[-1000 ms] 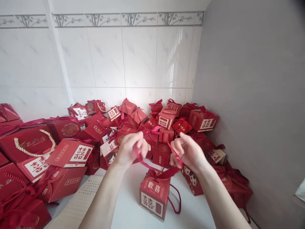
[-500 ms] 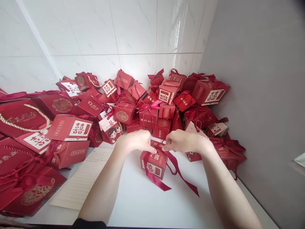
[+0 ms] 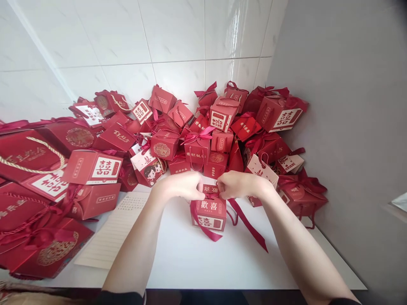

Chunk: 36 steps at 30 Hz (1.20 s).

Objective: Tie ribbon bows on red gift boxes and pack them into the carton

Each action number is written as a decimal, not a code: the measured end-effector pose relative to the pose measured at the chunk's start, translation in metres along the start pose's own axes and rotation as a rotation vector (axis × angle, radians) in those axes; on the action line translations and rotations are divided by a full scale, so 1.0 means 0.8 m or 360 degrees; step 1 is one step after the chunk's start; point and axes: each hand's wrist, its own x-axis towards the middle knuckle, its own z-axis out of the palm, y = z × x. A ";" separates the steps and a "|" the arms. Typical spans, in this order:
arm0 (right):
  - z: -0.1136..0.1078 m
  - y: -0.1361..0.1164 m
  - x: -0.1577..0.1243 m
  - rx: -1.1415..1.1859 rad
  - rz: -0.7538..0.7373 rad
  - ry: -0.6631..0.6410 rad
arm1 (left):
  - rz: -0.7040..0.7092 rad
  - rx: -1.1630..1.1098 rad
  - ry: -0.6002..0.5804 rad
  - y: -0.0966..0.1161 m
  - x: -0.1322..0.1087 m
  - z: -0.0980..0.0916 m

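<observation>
A small red gift box with white Chinese characters stands on the white table in front of me. Dark red ribbon runs across its top, with one tail hanging over the front and the other stretching to the right. My left hand is closed at the left of the box top, pinching the ribbon. On the opposite side my right hand also pinches the ribbon, its fingers curled. The fingertips are partly hidden, and the ribbon crosses in the middle between them. A twisted cord handle pokes out at the box's right.
Many red gift boxes with ribbons and cords are piled along the tiled wall. Larger ones crowd the left. A lined sheet of paper lies by my left forearm. A grey wall borders the table at right.
My hands have moved slightly apart, pulling the ribbon at the box top. The box has turned so that its front lettering shows more fully. The view has shifted a little.
</observation>
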 end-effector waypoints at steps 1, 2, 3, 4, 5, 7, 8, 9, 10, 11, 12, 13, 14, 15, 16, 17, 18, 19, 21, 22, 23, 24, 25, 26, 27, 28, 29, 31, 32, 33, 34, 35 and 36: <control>0.004 0.005 -0.003 0.0039 -0.0014 0.0036 | 0.0024 -0.0073 0.0028 -0.007 -0.002 0.004; 0.010 0.012 -0.005 0.0067 -0.0025 0.0087 | 0.0058 -0.0178 0.0040 -0.015 -0.003 0.009; 0.017 0.019 -0.007 0.0103 -0.0041 0.0156 | 0.0101 -0.0323 0.0030 -0.024 -0.004 0.015; 0.025 0.028 -0.008 0.0167 -0.0071 0.0235 | 0.0149 -0.0500 -0.0001 -0.033 -0.005 0.022; 0.035 0.037 -0.009 0.0269 -0.0114 0.0304 | 0.0199 -0.0694 -0.0060 -0.042 -0.004 0.029; 0.054 0.057 -0.007 0.0615 -0.0213 0.0356 | 0.0292 -0.1071 -0.0192 -0.059 -0.001 0.043; 0.063 0.067 -0.005 0.0828 -0.0249 0.0332 | 0.0330 -0.1220 -0.0233 -0.066 0.001 0.049; 0.072 0.076 -0.004 0.1016 -0.0271 0.0276 | 0.0365 -0.1328 -0.0254 -0.072 0.003 0.054; 0.079 0.083 -0.003 0.1144 -0.0277 0.0194 | 0.0398 -0.1402 -0.0254 -0.077 0.005 0.058; 0.084 0.090 -0.002 0.1222 -0.0275 0.0110 | 0.0420 -0.1449 -0.0239 -0.081 0.006 0.062; 0.088 0.095 -0.002 0.1262 -0.0273 0.0031 | 0.0426 -0.1477 -0.0232 -0.084 0.007 0.065; 0.090 0.098 -0.002 0.1284 -0.0277 -0.0041 | 0.0419 -0.1490 -0.0249 -0.087 0.008 0.067; 0.092 0.100 -0.002 0.1308 -0.0289 -0.0094 | 0.0406 -0.1493 -0.0283 -0.089 0.009 0.069; 0.093 0.101 -0.002 0.1339 -0.0305 -0.0112 | 0.0390 -0.1495 -0.0325 -0.091 0.010 0.071; 0.094 0.101 -0.002 0.1378 -0.0325 -0.0091 | 0.0375 -0.1503 -0.0364 -0.093 0.011 0.073; 0.095 0.100 -0.002 0.1416 -0.0349 -0.0043 | 0.0363 -0.1520 -0.0400 -0.095 0.013 0.075; 0.096 0.099 -0.001 0.1452 -0.0370 0.0017 | 0.0354 -0.1541 -0.0427 -0.098 0.014 0.077; 0.098 0.099 0.000 0.1489 -0.0381 0.0067 | 0.0346 -0.1562 -0.0441 -0.100 0.016 0.079; 0.101 0.098 0.003 0.1570 -0.0375 0.0090 | 0.0340 -0.1592 -0.0452 -0.104 0.020 0.082; 0.103 0.098 0.004 0.1610 -0.0366 0.0074 | 0.0350 -0.1601 -0.0461 -0.105 0.022 0.083; 0.104 0.099 0.006 0.1639 -0.0359 0.0054 | 0.0366 -0.1609 -0.0472 -0.107 0.023 0.084; 0.105 0.099 0.007 0.1659 -0.0355 0.0037 | 0.0382 -0.1615 -0.0482 -0.108 0.025 0.085; 0.105 0.100 0.008 0.1672 -0.0354 0.0028 | 0.0395 -0.1619 -0.0489 -0.108 0.026 0.085; 0.105 0.100 0.008 0.1681 -0.0354 0.0027 | 0.0403 -0.1621 -0.0491 -0.109 0.026 0.086; 0.104 0.100 0.008 0.1684 -0.0352 0.0017 | 0.0406 -0.1621 -0.0493 -0.109 0.027 0.086; 0.103 0.101 0.008 0.1679 -0.0343 -0.0006 | 0.0408 -0.1621 -0.0492 -0.109 0.027 0.086; 0.102 0.101 0.007 0.1668 -0.0332 -0.0039 | 0.0413 -0.1621 -0.0488 -0.109 0.028 0.087; 0.099 0.103 0.006 0.1617 -0.0309 -0.0112 | 0.0430 -0.1619 -0.0485 -0.109 0.028 0.088; 0.097 0.104 0.005 0.1577 -0.0303 -0.0135 | 0.0439 -0.1618 -0.0486 -0.110 0.029 0.088; 0.096 0.105 0.005 0.1526 -0.0306 -0.0144 | 0.0448 -0.1617 -0.0488 -0.110 0.029 0.089; 0.094 0.106 0.004 0.1473 -0.0314 -0.0134 | 0.0454 -0.1618 -0.0489 -0.110 0.030 0.089; 0.093 0.106 0.003 0.1420 -0.0324 -0.0120 | 0.0458 -0.1619 -0.0491 -0.111 0.030 0.089; 0.092 0.107 0.002 0.1373 -0.0333 -0.0105 | 0.0459 -0.1621 -0.0492 -0.111 0.030 0.089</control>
